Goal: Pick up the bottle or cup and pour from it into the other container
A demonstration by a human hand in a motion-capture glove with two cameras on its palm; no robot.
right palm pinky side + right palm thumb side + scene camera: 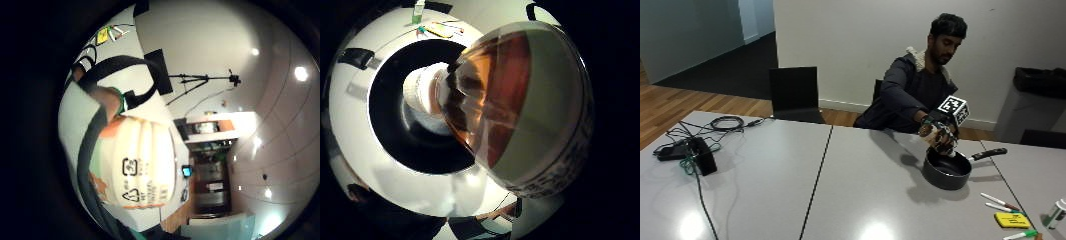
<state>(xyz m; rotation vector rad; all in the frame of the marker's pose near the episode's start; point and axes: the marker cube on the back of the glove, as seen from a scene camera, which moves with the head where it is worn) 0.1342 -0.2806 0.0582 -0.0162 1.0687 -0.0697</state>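
Note:
In the outside view my gloved right hand [941, 131] grips a clear plastic bottle [939, 142] and holds it tilted, neck down, over a black pot [947, 170] on the grey table. The pot's handle [989, 154] points away to the right. In the thumb side view the bottle [520, 105] holds amber liquid, and its white neck end hangs above the pot's dark inside [390, 115]. Whether liquid is flowing I cannot tell. The little finger side view is filled by the bottle's ribbed base [140, 165], with black straps across it.
Markers [999, 202], a yellow pad [1011, 220] and a small green-labelled bottle [1056, 212] lie right of the pot. Cables and a black device [700, 155] sit at the table's left end. A black chair [794, 95] stands behind the table.

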